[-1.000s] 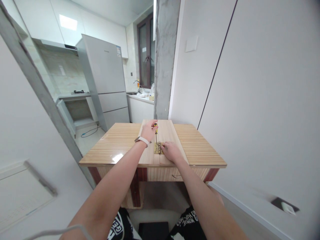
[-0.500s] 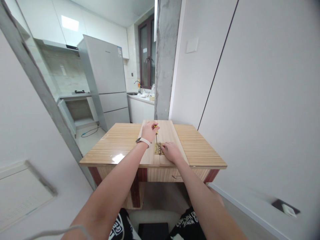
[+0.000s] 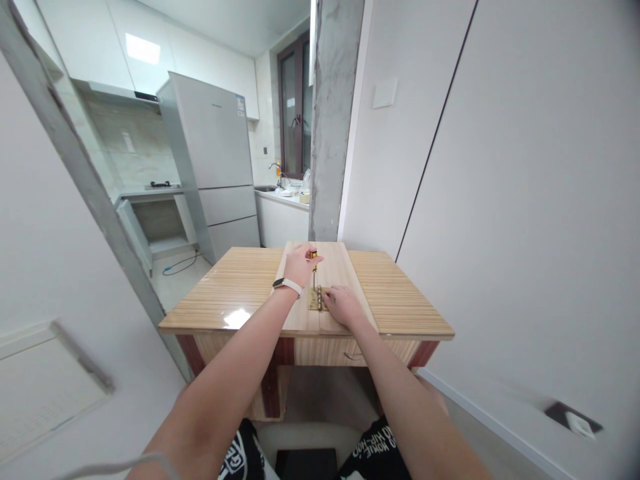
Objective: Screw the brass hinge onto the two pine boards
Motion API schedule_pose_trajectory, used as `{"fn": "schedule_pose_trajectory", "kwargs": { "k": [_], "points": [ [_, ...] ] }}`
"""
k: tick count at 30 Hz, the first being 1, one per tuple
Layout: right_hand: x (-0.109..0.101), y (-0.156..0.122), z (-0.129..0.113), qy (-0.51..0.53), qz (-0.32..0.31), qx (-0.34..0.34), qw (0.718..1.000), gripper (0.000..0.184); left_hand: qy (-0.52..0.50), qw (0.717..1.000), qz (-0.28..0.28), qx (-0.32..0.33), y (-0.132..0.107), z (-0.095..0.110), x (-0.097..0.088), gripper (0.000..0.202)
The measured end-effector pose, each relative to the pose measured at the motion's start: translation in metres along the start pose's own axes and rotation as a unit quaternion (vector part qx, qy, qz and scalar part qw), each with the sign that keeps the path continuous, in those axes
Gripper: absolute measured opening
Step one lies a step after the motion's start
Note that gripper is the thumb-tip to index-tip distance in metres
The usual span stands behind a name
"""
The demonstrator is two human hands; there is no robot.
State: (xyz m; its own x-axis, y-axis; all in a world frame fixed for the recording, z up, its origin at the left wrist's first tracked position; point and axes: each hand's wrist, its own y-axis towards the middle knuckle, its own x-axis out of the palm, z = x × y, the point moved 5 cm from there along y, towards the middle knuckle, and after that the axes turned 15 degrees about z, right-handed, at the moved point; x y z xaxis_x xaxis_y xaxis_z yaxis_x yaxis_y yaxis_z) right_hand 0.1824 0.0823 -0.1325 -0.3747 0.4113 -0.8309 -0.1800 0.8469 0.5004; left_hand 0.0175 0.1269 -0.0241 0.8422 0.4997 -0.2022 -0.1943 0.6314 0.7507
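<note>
Our left hand (image 3: 300, 265) gripped the screwdriver (image 3: 314, 267) upright over the hinge (image 3: 315, 299) mid-table (image 3: 240, 287), our right hand (image 3: 341, 304) pressing the hinge flat; any wobble risked the tip slipping.

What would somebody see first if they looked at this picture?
Two bare arms reach out to a wooden table in the middle of the room. The left hand grips a screwdriver with a yellow and black handle, standing upright with its tip down on a brass hinge, and the right hand presses on that hinge where two pale boards meet. Behind, on the left, stands a tall grey fridge.
</note>
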Motion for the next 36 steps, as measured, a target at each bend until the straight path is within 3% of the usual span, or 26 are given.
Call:
{"fn": "schedule_pose_trajectory", "kwargs": {
  "k": [6, 14, 29, 36],
  "points": [
    [0.001, 0.001, 0.001, -0.006, 0.021, -0.003, 1.0, 0.036, 0.008, 1.0, 0.021, -0.015, 0.003, -0.011, -0.002, 0.015],
    [0.004, 0.001, 0.004, -0.005, 0.03, -0.005, 1.0, 0.036, -0.02, 0.999, -0.042, 0.0, 0.006, -0.008, -0.002, 0.018],
    [0.004, 0.001, 0.002, 0.002, 0.031, -0.004, 1.0, 0.036, 0.007, 0.998, 0.047, -0.039, 0.0, -0.009, -0.006, 0.021],
    [0.005, 0.001, 0.003, 0.007, 0.037, -0.006, 0.999, 0.035, -0.044, 0.998, -0.017, -0.032, 0.002, -0.01, -0.001, 0.013]
  ]
}}
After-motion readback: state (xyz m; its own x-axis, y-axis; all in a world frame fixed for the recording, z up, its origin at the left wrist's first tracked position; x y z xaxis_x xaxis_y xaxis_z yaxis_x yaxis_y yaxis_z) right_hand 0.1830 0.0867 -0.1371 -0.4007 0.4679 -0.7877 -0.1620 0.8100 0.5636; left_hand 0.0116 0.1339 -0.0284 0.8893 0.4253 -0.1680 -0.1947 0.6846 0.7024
